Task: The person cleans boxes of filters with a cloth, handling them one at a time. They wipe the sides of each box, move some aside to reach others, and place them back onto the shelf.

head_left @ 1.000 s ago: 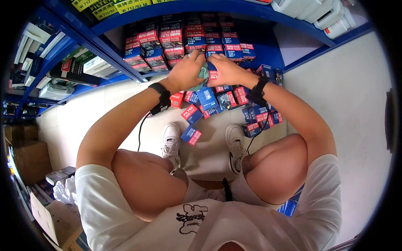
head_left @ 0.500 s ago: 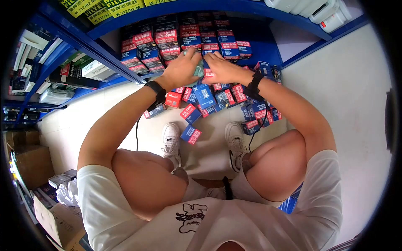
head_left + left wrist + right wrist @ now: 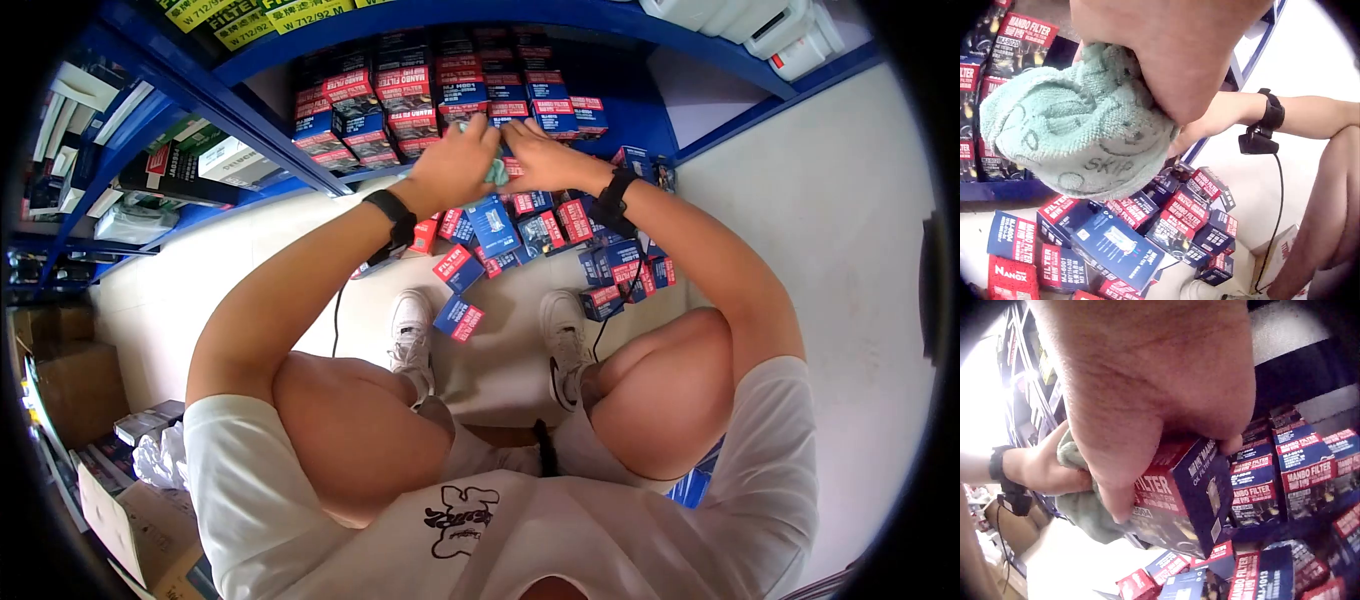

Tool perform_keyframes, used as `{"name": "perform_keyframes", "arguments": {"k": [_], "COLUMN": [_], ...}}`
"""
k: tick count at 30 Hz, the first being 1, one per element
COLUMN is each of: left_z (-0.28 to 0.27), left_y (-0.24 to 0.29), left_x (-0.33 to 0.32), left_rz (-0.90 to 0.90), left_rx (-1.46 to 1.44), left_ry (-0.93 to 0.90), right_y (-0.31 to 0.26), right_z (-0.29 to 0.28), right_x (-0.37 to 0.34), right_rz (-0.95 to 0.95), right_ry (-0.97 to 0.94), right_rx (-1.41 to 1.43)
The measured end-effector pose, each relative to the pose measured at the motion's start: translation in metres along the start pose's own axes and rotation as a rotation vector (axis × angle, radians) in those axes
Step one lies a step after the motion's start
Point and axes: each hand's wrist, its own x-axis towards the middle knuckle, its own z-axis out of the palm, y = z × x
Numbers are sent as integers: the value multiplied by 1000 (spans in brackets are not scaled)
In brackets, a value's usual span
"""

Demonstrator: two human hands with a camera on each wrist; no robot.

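My right hand [image 3: 545,163] grips a red and blue oil filter box [image 3: 1179,490], thumb on one side and fingers on the other. A pale green terry cloth [image 3: 1079,125] is bunched in my left hand [image 3: 455,165], with a printed word on its lower part. In the right wrist view the cloth overlaps the near end of the box. Both hands are close together in front of the stacked filter boxes [image 3: 405,90] on the low shelf. The head view shows little of the held box, mostly covered by the hands.
Loose filter boxes [image 3: 493,228] lie scattered on the floor below my hands, with more to the right [image 3: 605,268]. A blue shelf edge [image 3: 500,20] runs overhead. My shoes [image 3: 410,335] stand just behind the loose boxes. A black cable [image 3: 1277,231] hangs from the right wrist camera.
My left hand has shifted slightly right over the cloth, closer to my right hand. The held box, plainer in the earlier head frames, is now mostly covered.
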Motion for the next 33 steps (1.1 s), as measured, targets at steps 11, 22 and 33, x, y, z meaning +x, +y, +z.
{"name": "perform_keyframes", "arguments": {"k": [11,22,33], "left_z": [9,14,10], "left_y": [-22,-10,-11], "left_x": [-7,-6,-6], "left_rz": [-84,-20,-100], "left_rx": [67,-21,-79], "left_ry": [-67,-70,-27], "right_y": [-23,7,-14], "right_z": [-11,6,-6], "right_x": [-6,5,-6], "right_rz": [-68,-38,-52], "right_ry": [114,142,134], "right_rx": [65,12,65]}}
